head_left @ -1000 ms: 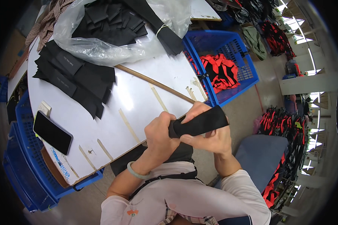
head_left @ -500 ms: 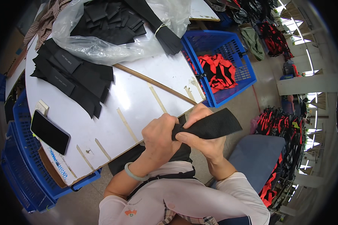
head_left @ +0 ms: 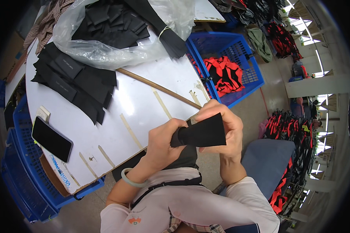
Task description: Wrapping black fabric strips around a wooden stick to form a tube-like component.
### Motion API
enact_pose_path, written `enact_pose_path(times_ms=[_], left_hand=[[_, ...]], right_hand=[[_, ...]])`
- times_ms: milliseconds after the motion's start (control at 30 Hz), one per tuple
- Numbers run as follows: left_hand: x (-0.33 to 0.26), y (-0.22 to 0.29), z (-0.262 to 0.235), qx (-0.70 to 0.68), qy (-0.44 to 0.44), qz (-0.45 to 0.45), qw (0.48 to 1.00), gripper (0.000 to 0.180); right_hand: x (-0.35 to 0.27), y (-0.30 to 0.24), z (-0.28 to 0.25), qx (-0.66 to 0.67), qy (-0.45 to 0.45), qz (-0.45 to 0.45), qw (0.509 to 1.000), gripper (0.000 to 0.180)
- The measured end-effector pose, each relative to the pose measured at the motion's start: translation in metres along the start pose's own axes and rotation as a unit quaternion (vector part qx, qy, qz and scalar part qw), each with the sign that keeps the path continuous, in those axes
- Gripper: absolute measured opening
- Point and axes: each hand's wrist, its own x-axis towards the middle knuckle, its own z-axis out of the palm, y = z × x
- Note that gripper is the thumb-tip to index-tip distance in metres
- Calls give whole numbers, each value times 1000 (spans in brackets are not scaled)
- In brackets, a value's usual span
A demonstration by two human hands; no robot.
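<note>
The fingers of the left hand (head_left: pixel 163 143) were clenched around the narrow end of a folded black fabric strip (head_left: pixel 205 132), which ran out of that fist toward the right and flared to a broad, straight-cut edge. The right hand (head_left: pixel 232 130) curved round behind this flared end, its fingers showing at the upper and lower sides of the cloth; whether they gripped it or only lay against it could not be told. The strip was held in the air just beyond the near edge of a white counter (head_left: pixel 101 130). Beige tape strips (head_left: pixel 130 131) marked that edge, and a wooden stick (head_left: pixel 158 88) lay slantwise farther in. To the left were a dark-screened smartphone (head_left: pixel 52 139) and, above it, a fanned stack of black fabric strips (head_left: pixel 76 82). A clear plastic bag (head_left: pixel 105 55) beyond held folded black pieces (head_left: pixel 122 35), with a tied black bundle (head_left: pixel 172 42) alongside. Right of the counter, a blue plastic crate (head_left: pixel 212 40) contained red-and-black cloth (head_left: pixel 224 76). Nearer stood a grey-blue padded surface (head_left: pixel 266 157), with red-and-black items (head_left: pixel 287 126) massed behind it.
</note>
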Motion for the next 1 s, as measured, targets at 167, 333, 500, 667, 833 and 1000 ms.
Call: enact_pose_path(times_ms=[167,333,500,667,833,1000], left_hand=[[3,10,-2,-53,-64,1,997,18],[-4,13,-3,-362,-204,-238,878,27],[11,11,-8,-426,-150,-303,839,34],[31,-2,-8,-486,-115,-351,792,39],[29,-11,-17,-454,-106,-327,822,29],[31,-12,-15,-334,-43,-295,894,20]], right_hand=[[14,4,-6,-72,-68,43,994,16],[16,17,3,-56,32,91,994,26],[26,13,-2,-85,-43,228,969,16],[63,46,-22,-61,24,182,981,14],[97,58,-31,5,14,222,975,13],[107,70,-16,129,111,212,962,19]])
